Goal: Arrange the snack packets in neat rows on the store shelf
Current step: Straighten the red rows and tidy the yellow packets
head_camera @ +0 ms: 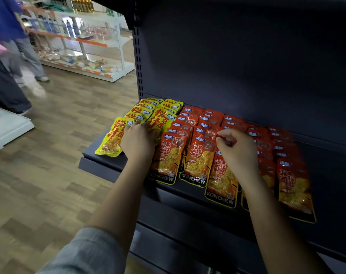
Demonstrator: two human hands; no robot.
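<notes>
On the dark shelf (101,155) lie overlapping rows of snack packets: yellow packets (158,109) at the left, red packets (205,119) across the middle and right. One yellow packet (112,137) lies askew at the shelf's left front corner. My left hand (138,141) lies over the yellow packets next to that stray one, fingers curled onto a packet. My right hand (237,149) is over the red rows and pinches the top of a red packet (221,180) between thumb and fingers.
The shelf's dark back panel (247,56) rises behind the packets, with a slotted upright (137,56) at its left. Wooden floor (49,175) lies to the left. Two people (14,46) stand by a white shelving unit (85,46) across the aisle.
</notes>
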